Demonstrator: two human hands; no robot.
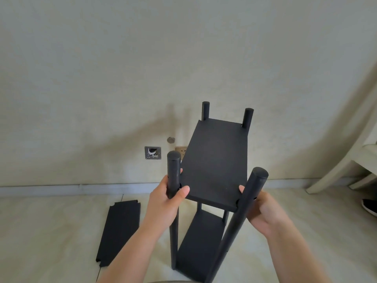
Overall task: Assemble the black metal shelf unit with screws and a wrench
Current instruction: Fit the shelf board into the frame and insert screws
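**Both hands on the near posts of the shelf unit**

The black shelf unit (pixel 214 160) stands upright on the pale tiled floor (pixel 51 231), close to the wall and right in front of the person. The left hand (pixel 166 203) has its grip closed around the near left post (pixel 173 176), thumb lying across the front just below the upper shelf's corner. The right hand (pixel 263 213) grips the near right post (pixel 244 203), fingers wrapped behind it, with one fingertip showing against the upper shelf (pixel 216 160) edge. That shelf sits between all four posts; the two far posts (pixel 205 110) rise a little above it. A lower shelf (pixel 201 244) is fixed further down (its front end runs out of view at the bottom).

A loose black shelf panel (pixel 120 229) lies flat on the floor to the left, well apart from the unit. On the wall behind are an open socket box (pixel 153 152) and a brass-coloured outlet plate (pixel 180 149). A pale chair (pixel 346 160) stands at the right, beside a dark shoe (pixel 370 207).
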